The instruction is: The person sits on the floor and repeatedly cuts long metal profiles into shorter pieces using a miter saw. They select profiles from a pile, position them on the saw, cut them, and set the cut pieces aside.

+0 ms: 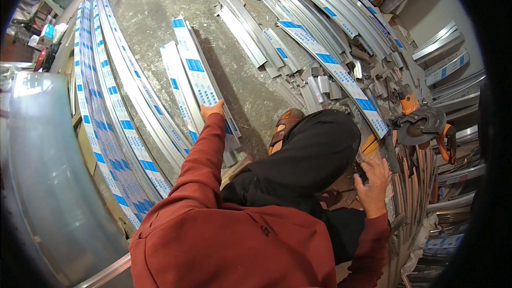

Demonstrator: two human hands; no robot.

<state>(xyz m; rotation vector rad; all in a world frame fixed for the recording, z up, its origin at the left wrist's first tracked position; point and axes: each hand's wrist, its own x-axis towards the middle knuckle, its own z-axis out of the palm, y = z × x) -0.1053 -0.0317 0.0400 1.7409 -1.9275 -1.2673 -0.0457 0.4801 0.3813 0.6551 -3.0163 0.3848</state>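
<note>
My left hand [213, 109] reaches forward and grips a short aluminium profile [196, 68] by its near part. White protective film with blue printing covers that profile. Several similar short profiles [176, 84] lie beside it on the concrete floor. My right hand [372, 182] is empty, its fingers spread, beside my bent knee. Just beyond its fingertips is the near end of a long film-covered profile [328, 60], which runs away towards the back. A power cut-off saw [420, 126] with orange parts and a dark blade guard stands to the right of this end.
Long film-wrapped profiles [116, 100] line the floor at left, beside a large pale sheet [60, 168]. Metal offcuts [320, 84] litter the floor ahead. More long profiles [304, 4] lie at the back right. Thin strips [418, 180] are bundled at right.
</note>
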